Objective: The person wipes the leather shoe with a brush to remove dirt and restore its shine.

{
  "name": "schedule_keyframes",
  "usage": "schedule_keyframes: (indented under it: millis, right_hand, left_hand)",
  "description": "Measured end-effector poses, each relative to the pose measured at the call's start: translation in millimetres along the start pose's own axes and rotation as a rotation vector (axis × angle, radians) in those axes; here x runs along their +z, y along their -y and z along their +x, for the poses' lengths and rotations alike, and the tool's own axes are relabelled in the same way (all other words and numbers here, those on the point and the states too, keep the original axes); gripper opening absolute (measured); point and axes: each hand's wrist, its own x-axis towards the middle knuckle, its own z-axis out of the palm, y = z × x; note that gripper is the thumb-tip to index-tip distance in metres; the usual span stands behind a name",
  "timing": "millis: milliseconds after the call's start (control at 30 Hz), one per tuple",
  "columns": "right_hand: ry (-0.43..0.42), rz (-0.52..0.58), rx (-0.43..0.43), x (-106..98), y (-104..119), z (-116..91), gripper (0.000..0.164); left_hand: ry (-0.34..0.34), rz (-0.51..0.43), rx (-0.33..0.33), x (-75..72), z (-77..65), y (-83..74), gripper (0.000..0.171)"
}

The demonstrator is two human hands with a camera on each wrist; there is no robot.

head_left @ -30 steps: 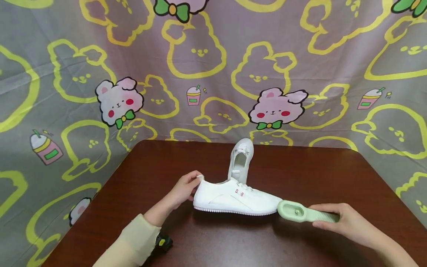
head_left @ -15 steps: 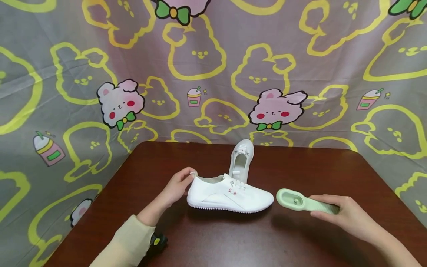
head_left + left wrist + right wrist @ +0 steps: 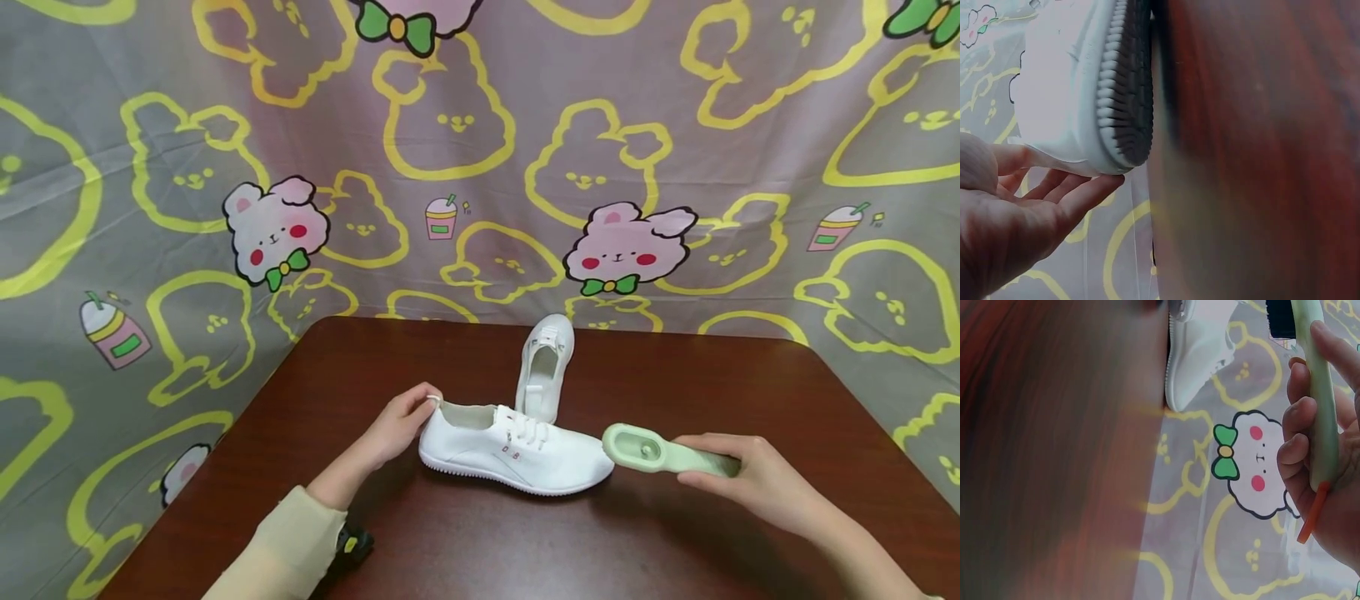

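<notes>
A white lace-up shoe [image 3: 517, 450] points its toe to the right in the head view. At its heel my left hand [image 3: 401, 423] pinches the back rim, and in the left wrist view more fingers lie against the heel below the ribbed sole [image 3: 1125, 94]. My right hand [image 3: 765, 483] grips the handle of a light green brush [image 3: 667, 454]. Its head overlaps the shoe's toe in the head view; whether they touch, I cannot tell. Dark bristles [image 3: 1281, 319] show in the right wrist view, as does an orange loop [image 3: 1314, 515] at the handle's end.
The second white shoe [image 3: 551, 350] stands behind the held one, toe toward the back. Both are over a dark reddish-brown table [image 3: 675, 383]. A patterned cloth [image 3: 480, 183] hangs around the table's back and sides. A black device [image 3: 352, 546] sits by the left wrist.
The held shoe has shifted left, then rolled so its opening and laces show more. The brush came away from the toe, then moved left to overlap it again.
</notes>
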Motion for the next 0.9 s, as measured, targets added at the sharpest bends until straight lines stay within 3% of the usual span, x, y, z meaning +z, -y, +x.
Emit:
schedule_keyframes:
  millis: [67, 267, 433, 600, 767, 900]
  right_hand:
    - [0.008, 0.008, -0.001, 0, 0, 0, 0.035]
    - [0.012, 0.005, -0.01, 1, 1, 4, 0.036]
    - [0.003, 0.006, -0.042, 3, 2, 4, 0.035]
    - [0.0, -0.014, -0.027, 4, 1, 3, 0.033]
    - [0.059, 0.057, -0.011, 10, -4, 2, 0.033]
    - [0.166, 0.122, -0.076, 20, -8, 4, 0.032]
  left_hand:
    - [0.008, -0.003, 0.001, 0.3, 2.1, 10.3, 0.011]
    - [0.031, -0.031, 0.003, -0.2, 0.2, 10.5, 0.011]
    - [0.081, -0.136, -0.025, -2.1, -2.5, 11.3, 0.011]
    - [0.14, -0.236, -0.055, -6.1, -6.7, 11.3, 0.022]
    - [0.155, -0.083, -0.023, -6.2, -8.5, 11.0, 0.031]
    - [0.14, 0.032, 0.02, -4.4, -9.1, 10.0, 0.029]
